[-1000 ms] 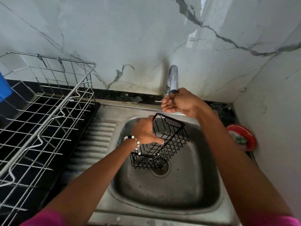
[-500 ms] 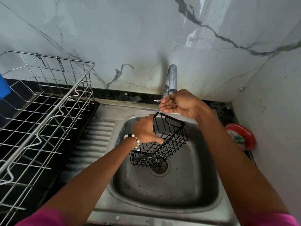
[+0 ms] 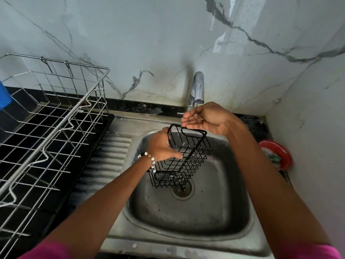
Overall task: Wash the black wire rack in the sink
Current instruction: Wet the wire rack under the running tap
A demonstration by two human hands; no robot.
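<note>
Left hand point(image 3: 160, 146) grips the rack point(image 3: 182, 157) over the sink point(image 3: 188, 245); right hand point(image 3: 207, 118), off the tap point(image 3: 197, 88) since a second ago, now cupped beneath its spout, catching rinse water

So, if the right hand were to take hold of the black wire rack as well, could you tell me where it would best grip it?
Probably the top rim bar at the far end of the black wire rack, from above. The rack tilts with that end up, just beneath the cupped right hand, and its rounded rim is bare there. The left hand already clamps the left side.
</note>
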